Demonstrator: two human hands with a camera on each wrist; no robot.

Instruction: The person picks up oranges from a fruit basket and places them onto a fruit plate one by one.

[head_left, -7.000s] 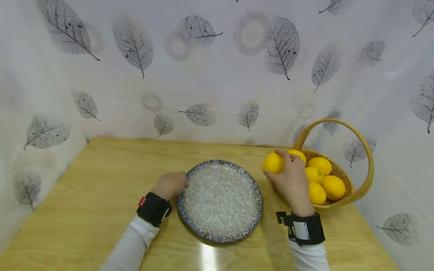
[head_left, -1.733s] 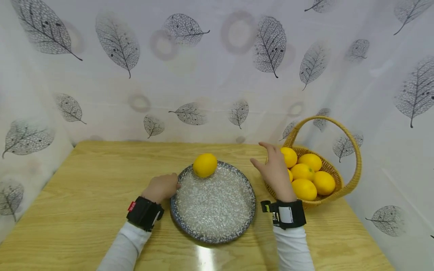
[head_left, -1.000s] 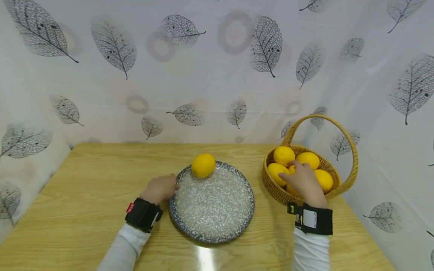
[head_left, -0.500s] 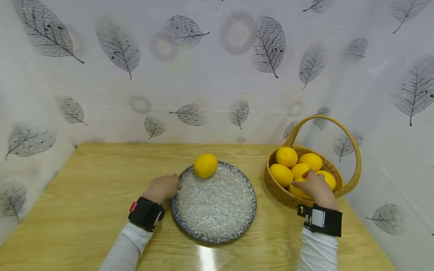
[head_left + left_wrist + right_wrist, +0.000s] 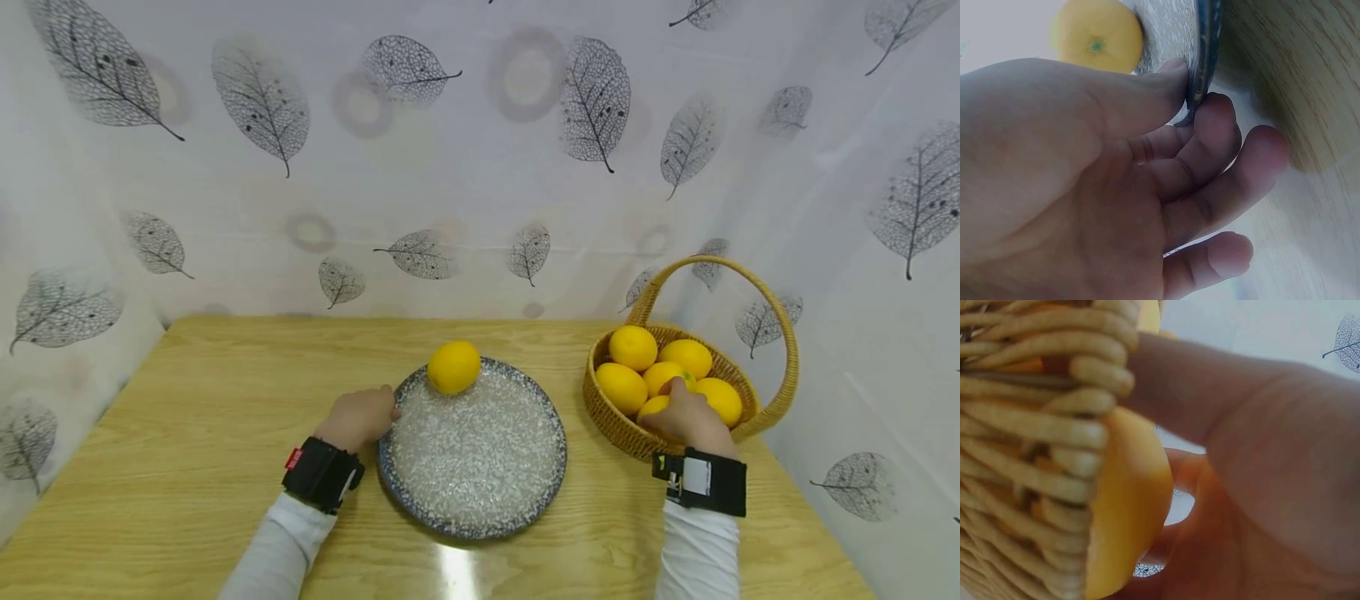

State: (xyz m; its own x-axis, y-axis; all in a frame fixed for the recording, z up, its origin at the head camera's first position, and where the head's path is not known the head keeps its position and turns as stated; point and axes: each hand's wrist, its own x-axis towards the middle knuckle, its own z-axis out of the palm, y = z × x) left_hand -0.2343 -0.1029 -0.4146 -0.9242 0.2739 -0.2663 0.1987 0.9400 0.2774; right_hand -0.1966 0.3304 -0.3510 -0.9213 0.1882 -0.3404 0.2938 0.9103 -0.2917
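In the wicker basket (image 5: pixel 757 417) at three o'clock, the right hand (image 5: pixel 688 417) curls around a lemon (image 5: pixel 654 407), mid-pickup, needing a clean lift, while the left hand (image 5: pixel 358 417) pinches the plate's rim (image 5: pixel 386 467).

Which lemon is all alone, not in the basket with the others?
The lemon on the plate. It sits by itself at the far rim of the speckled plate, while all the other lemons are piled together in the wicker basket.
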